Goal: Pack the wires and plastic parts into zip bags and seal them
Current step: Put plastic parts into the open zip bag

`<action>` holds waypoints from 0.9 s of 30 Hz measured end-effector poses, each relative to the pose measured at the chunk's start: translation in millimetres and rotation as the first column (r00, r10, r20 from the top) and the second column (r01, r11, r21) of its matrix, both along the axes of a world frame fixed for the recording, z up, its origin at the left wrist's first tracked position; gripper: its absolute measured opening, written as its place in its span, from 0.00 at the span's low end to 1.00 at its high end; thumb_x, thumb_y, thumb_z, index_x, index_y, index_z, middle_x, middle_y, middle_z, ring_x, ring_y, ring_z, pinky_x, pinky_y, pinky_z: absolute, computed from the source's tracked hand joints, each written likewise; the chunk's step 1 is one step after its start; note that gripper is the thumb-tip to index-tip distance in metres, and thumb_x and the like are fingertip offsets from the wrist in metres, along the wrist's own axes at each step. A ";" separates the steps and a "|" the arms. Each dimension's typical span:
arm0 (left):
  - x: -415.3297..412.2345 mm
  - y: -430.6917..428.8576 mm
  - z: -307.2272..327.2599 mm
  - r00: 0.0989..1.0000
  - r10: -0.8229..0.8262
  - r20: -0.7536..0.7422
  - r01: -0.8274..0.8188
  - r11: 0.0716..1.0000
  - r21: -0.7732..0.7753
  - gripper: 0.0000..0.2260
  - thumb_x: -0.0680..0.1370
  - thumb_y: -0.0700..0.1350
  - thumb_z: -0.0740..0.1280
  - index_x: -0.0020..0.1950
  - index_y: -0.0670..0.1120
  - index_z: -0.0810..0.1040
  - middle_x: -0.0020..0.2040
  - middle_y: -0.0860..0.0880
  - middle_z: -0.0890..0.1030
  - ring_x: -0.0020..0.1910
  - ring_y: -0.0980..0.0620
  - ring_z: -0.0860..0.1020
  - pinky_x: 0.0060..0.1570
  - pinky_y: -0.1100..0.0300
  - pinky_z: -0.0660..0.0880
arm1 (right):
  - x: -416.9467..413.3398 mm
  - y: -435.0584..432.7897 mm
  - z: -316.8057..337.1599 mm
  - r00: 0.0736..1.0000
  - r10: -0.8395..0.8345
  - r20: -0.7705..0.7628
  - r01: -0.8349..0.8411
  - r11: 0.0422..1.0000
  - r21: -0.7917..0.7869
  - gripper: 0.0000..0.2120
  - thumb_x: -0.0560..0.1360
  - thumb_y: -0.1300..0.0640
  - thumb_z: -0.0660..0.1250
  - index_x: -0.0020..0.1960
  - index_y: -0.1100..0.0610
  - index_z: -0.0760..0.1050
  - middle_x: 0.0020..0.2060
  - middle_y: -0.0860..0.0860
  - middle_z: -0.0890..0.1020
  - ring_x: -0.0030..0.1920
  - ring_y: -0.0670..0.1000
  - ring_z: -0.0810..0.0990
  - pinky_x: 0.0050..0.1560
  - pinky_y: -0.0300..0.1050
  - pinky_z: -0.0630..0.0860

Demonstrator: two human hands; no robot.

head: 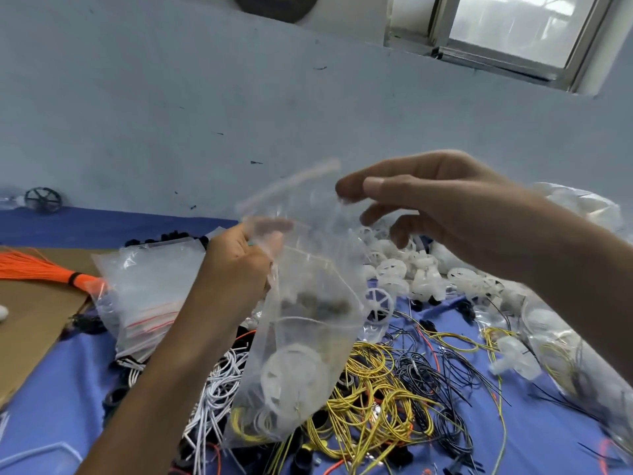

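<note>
My left hand [239, 258] grips the upper left edge of a clear zip bag [301, 337] held up over the table. Inside it lie a white plastic wheel [291, 378] and coiled yellow wire at the bottom. My right hand [428, 200] hovers at the bag's blurred open top edge, thumb and forefinger close together at the rim; whether they pinch it I cannot tell. Loose yellow wires [373, 399], black wires [431, 368] and white wires [219, 382] lie tangled on the blue cloth below. White plastic wheels [421, 269] are heaped behind the bag.
A stack of empty zip bags [147, 296] with red seal lines lies left of my forearm. An orange wire bundle [44, 269] rests on brown cardboard [30, 323] at far left. Filled clear bags [561, 351] sit on the right. A black wheel [44, 199] stands by the wall.
</note>
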State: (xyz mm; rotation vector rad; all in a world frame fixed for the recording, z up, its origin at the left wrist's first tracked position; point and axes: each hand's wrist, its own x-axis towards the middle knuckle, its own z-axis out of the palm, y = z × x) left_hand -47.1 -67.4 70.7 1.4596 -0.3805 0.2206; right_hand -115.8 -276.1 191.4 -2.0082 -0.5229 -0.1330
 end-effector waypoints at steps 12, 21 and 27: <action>-4.5 8.8 8.0 0.998 -0.047 0.052 0.042 0.995 0.087 0.09 0.82 0.45 0.65 0.53 0.57 0.84 0.48 0.25 0.78 0.38 0.34 0.77 0.42 0.36 0.77 | 28.5 23.7 -57.1 0.989 -0.125 0.074 0.143 0.757 -0.637 0.22 0.72 0.37 0.68 0.63 0.43 0.75 0.51 0.40 0.79 0.42 0.37 0.78 0.38 0.32 0.72; -7.4 7.8 10.3 0.995 -0.075 0.066 0.063 0.985 0.157 0.09 0.82 0.41 0.65 0.52 0.50 0.84 0.33 0.38 0.79 0.31 0.49 0.72 0.29 0.64 0.69 | 9.9 77.8 -49.5 0.941 0.182 0.284 0.188 0.418 -0.889 0.08 0.75 0.55 0.66 0.37 0.55 0.75 0.28 0.47 0.75 0.28 0.45 0.72 0.28 0.32 0.65; -12.4 20.5 15.0 0.985 -0.128 0.117 0.093 0.959 0.269 0.09 0.82 0.42 0.66 0.52 0.54 0.84 0.22 0.61 0.73 0.23 0.63 0.71 0.27 0.75 0.65 | 32.1 105.6 -94.6 0.938 0.341 0.061 0.007 0.158 -0.987 0.09 0.80 0.64 0.60 0.57 0.63 0.76 0.51 0.57 0.80 0.50 0.57 0.79 0.46 0.43 0.72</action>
